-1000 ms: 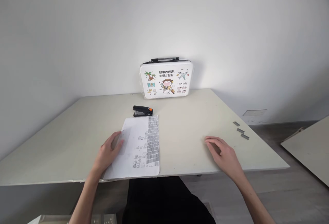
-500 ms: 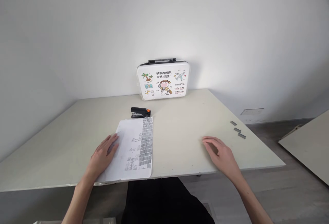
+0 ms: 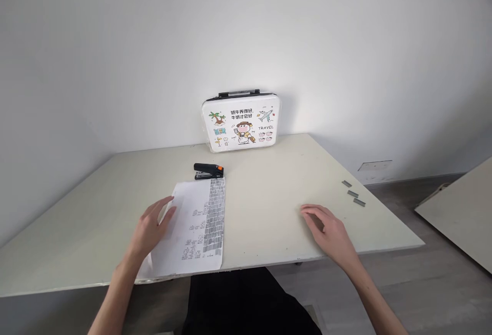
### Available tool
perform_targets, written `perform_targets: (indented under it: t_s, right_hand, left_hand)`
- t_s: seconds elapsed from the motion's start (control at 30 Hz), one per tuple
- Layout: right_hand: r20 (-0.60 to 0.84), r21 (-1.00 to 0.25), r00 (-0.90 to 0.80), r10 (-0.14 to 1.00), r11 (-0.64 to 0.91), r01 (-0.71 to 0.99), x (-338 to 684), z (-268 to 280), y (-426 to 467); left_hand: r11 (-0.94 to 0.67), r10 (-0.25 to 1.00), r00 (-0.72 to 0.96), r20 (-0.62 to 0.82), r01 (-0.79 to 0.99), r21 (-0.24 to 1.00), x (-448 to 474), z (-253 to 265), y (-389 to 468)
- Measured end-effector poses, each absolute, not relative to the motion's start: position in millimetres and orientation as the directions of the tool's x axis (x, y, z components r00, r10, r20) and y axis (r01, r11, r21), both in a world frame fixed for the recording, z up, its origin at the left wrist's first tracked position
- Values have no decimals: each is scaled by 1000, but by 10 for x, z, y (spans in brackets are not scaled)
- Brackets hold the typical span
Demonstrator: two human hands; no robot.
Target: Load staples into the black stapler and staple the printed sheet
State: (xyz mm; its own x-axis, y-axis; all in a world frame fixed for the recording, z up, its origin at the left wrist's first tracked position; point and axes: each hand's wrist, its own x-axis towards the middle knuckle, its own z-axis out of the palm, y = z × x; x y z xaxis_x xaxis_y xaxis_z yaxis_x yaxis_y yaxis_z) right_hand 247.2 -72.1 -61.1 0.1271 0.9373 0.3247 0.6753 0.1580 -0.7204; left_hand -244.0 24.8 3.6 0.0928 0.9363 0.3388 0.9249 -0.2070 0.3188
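If the left hand (image 3: 151, 228) drags towards the body, the printed paper (image 3: 188, 222) could slip over the near edge of the table (image 3: 265, 222), its bottom lying almost along it; shoving it forward could skew the black-and-orange stapler (image 3: 208, 171) just beyond the paper's far edge; a careless sweep well right of the paper could knock the three staple strips (image 3: 352, 193) off. The left hand, fingers apart and gripping nothing, is at the paper's left edge, thumb over it; I can't tell if it presses. Well right of the paper, the right hand (image 3: 333, 232) curls, seemingly empty; whether thumb and fingertips meet, I can't tell
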Motion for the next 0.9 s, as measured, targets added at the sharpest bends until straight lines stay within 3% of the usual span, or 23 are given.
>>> perform_targets:
  t_s: [0.17,0.27,0.37,0.57,0.73,0.83,0.9]
  right_hand:
    - [335,-711,114,935,172,681,2482,-633,-709]
    - [343,-700,109,933,177,691,2489,-640,-695]
    - [345,-694,105,933,178,697,2492,-633,-687]
    - [346,-700,109,932,179,691,2470,-593,-708]
    - [346,-697,104,932,181,694,2459,-588,-706]
    - [340,-702,107,934,176,690,2460,-594,-696]
    - [339,-705,113,934,173,688,2461,-596,-690]
  left_hand:
    - [-411,837,282,468,889,200,-2015,256,815]
    - [-430,844,370,388,899,77,-1785,341,1282]
    - [-449,854,415,314,892,41,-1654,388,1669]
    - [-486,857,473,206,874,18,-1598,482,1952]
    - [-515,826,488,281,856,28,-1485,596,1761]
    - [-550,802,499,328,831,83,-1275,649,1471]
    - [-617,770,541,338,765,182,-1071,653,1215]
